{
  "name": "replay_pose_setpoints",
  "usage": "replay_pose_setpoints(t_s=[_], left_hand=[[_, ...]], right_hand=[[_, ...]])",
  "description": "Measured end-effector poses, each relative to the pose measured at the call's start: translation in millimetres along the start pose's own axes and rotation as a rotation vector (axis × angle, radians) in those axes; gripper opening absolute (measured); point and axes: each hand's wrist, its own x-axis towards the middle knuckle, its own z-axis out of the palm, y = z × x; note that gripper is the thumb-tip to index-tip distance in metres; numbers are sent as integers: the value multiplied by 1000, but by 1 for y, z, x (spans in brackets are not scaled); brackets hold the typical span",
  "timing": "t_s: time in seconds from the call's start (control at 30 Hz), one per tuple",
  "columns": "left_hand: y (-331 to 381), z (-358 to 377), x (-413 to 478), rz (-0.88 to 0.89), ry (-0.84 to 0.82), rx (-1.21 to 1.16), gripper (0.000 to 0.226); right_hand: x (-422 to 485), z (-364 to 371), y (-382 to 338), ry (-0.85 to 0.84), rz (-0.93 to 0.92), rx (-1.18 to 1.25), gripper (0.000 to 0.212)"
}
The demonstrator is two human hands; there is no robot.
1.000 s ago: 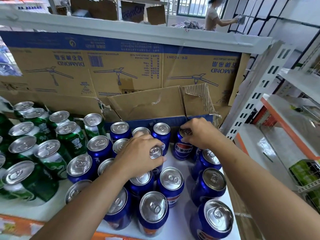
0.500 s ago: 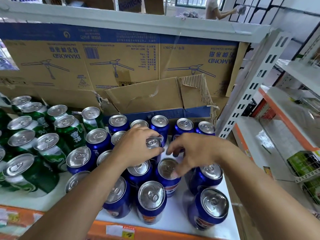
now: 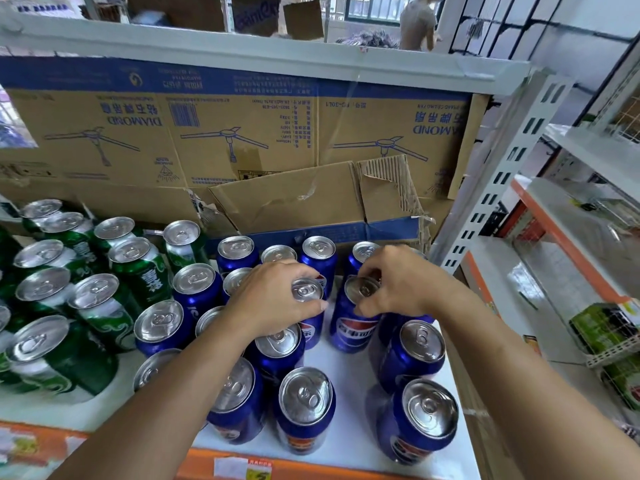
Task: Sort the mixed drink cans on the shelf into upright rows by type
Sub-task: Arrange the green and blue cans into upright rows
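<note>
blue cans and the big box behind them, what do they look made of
The blue cans look like aluminium: bare silvery lids that catch the light, and glossy blue printed sides. The box is brown corrugated cardboard, matt, with blue print; its torn flap shows the fluted core.

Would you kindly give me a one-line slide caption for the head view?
Left hand grips a blue can, right hand its neighbour, on a shelf beside green cans.

Blue cans (image 3: 349, 327): deep blue, red-white-blue logo, silver tops.
Green cans (image 3: 140, 275): green with white markings, silver tops.
Cardboard box (image 3: 294, 199): brown, blue band and blue print.
Shelf (image 3: 349, 370): white, orange front edge.
</note>
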Motion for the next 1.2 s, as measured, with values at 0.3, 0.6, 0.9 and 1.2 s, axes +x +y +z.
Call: replay_pose_setpoints(t_s=[0.3, 0.6, 0.9, 1.2], left_hand=[[0, 0, 0, -3, 9, -3, 45], [2, -1, 0, 1, 1, -1, 45], [-1, -1, -1, 19, -7, -10, 49], [5, -18, -16, 10, 87, 101, 22]], right_hand=[[16, 6, 13, 2, 19, 17, 42], [18, 7, 17, -12, 15, 19, 42], [16, 8, 21, -33, 29, 17, 46], [13, 14, -21, 105, -156, -129, 30]])
